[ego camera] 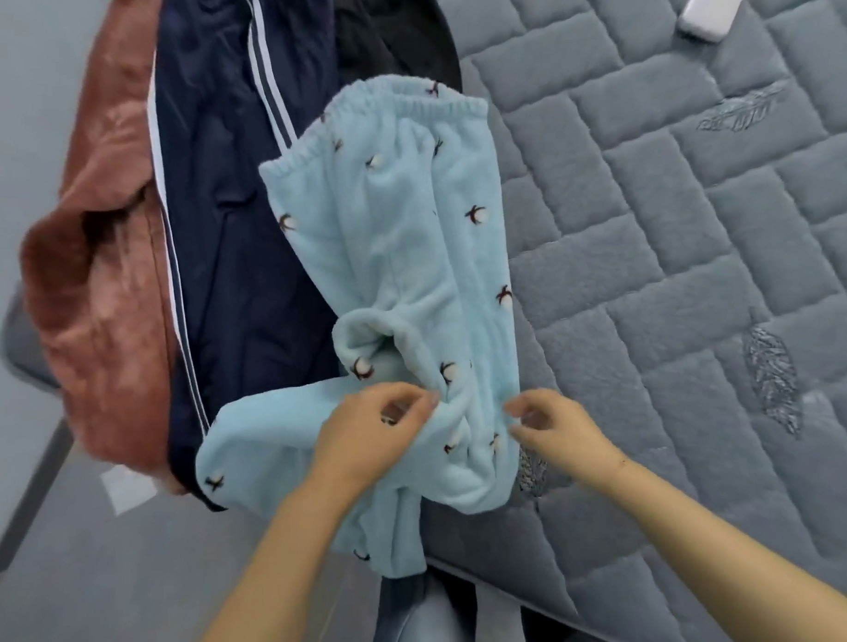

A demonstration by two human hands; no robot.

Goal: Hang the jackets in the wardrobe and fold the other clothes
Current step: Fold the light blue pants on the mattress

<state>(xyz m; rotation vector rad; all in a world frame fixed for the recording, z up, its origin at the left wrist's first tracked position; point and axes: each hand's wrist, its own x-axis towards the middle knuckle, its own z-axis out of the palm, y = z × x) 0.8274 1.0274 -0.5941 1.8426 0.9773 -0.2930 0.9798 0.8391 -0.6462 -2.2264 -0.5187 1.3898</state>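
The light blue fleece trousers (400, 254) lie at the bed's (674, 264) edge, partly over a navy jacket (225, 207) beside a rust fleece garment (98, 284). Their long axis runs away from the person, elastic waistband far, bunched legs nearest. Both hands meet that near end: the left hand (368, 433) pinches a fold of the legs, while the right hand (555, 426), fingers loosely curled, appears to touch the cloth's edge without a clear hold. Straightening the legs toward the person looks like the coming step.
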